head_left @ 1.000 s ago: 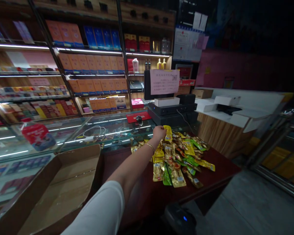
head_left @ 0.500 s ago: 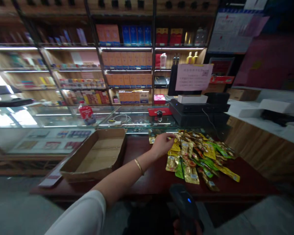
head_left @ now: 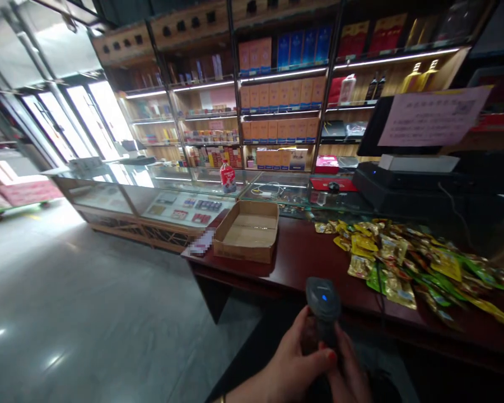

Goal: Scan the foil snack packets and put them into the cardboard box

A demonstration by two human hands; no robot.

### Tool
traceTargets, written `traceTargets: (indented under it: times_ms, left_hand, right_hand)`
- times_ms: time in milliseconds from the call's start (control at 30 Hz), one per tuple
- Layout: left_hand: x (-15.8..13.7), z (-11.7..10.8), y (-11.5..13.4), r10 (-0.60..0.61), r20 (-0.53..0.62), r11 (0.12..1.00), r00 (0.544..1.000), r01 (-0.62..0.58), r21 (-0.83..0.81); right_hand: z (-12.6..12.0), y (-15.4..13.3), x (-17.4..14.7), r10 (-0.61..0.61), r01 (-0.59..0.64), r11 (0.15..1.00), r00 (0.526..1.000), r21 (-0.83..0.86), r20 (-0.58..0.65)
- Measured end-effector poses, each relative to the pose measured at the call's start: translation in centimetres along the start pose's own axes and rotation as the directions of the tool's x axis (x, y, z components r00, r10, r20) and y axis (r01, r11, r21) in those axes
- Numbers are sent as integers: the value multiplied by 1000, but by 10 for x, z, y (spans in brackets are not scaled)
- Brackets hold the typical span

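A dark barcode scanner (head_left: 322,296) with a lit blue light points away from me at the bottom middle, just in front of the table's near edge. My left hand (head_left: 296,352), a gold bracelet at its wrist, is closed around the scanner's handle from the left. On the handle's right side, my right hand (head_left: 348,364) also grips it, partly hidden by the left one. To the right, a pile of small gold, yellow and green snack packets (head_left: 403,260) lies spread on the dark red table (head_left: 306,246).
An open cardboard box (head_left: 246,254) stands on the table's left part, beside a paper (head_left: 201,242). Behind are glass display counters (head_left: 163,193), a red bottle (head_left: 227,178) and a monitor (head_left: 376,126) with a paper notice (head_left: 434,118). Stocked shelves line the back.
My left hand has left the packets, coming back and down to the scanner, which it now grips with my right. The view has swung left, showing more floor and windows.
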State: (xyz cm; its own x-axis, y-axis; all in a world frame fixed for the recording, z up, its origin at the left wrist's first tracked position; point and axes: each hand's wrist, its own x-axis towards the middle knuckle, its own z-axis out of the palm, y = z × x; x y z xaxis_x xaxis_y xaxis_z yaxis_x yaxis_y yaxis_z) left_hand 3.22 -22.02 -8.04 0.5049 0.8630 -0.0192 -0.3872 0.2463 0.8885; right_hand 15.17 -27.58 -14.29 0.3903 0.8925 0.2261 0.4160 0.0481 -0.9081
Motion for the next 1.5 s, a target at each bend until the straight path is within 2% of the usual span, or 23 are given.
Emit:
traceTargets:
  times_ms: [67, 167, 267, 333, 400, 500, 600, 700, 767, 833, 900, 967, 1033, 1167, 1267, 1367, 1433, 1500]
  left_hand:
    - [-16, -8, 10, -54, -45, 998, 998, 55, 19]
    - [-35, -22, 29, -68, -196, 997, 978, 71, 8]
    - [-52, -34, 48, 23, -227, 1000, 974, -22, 10]
    - [-62, -42, 58, 72, -229, 997, 971, -69, 19]
    - [-69, -50, 64, 111, -222, 994, 969, -104, 43]
    - [-76, -62, 65, 112, -213, 993, 971, -102, 56]
    - [-81, -72, 63, 13, -223, 999, 975, -19, -25]
    - [-90, -75, 68, -87, -235, 992, 968, 64, -106]
    - [-99, -73, 76, -102, -254, 991, 962, 77, -106]
    - [-107, -70, 86, -86, -275, 995, 958, 67, -80]
    - [-112, -65, 95, -67, -293, 997, 954, 53, -54]
    - [-112, -60, 101, -46, -306, 999, 951, 38, -31]
    - [-109, -56, 102, -34, -321, 999, 946, 34, -8]
    - [-103, -55, 93, -59, -374, 997, 926, 71, 16]
    - [-100, -62, 84, -85, -395, 993, 915, 108, 37]
    - [-94, -73, 82, -97, -406, 988, 909, 137, 71]
    - [-83, -78, 87, -95, -409, 984, 908, 147, 99]
    - [-70, -79, 95, -85, -403, 981, 911, 148, 127]
  right_hand:
    - [21, -16, -8, -61, 60, 997, 998, 49, 24]
    - [38, -39, -24, -195, 188, 979, 976, 73, 100]
    - [36, -57, -38, -216, 212, 976, 961, 37, 174]
    - [25, -61, -40, -179, 182, 983, 970, -1, 167]
    - [11, -55, -32, -122, 127, 991, 987, -41, 104]
    - [-12, -35, -2, -61, 58, 995, 997, -83, -37]
    - [-26, -16, 33, -81, 70, 990, 993, -121, -91]
    - [-24, -8, 56, -112, 102, 987, 991, -126, -74]
    - [-13, -5, 63, -127, 123, 986, 992, -116, -24]
    - [6, -2, 63, -151, 164, 979, 982, -118, 108]
    - [29, 0, 62, -169, 222, 960, 944, -167, 283]
    - [53, -1, 62, -158, 277, 925, 903, -259, 400]
    - [75, -5, 67, -132, 295, 893, 894, -340, 429]
    - [107, -20, 84, -84, 229, 899, 927, -372, 366]
    - [113, -24, 81, -78, 212, 896, 940, -389, 333]
    - [105, -17, 53, -67, 231, 887, 921, -400, 383]
    - [93, -9, 32, 5, 204, 897, 884, -393, 468]
    - [77, -1, 23, 80, 151, 925, 819, -348, 568]
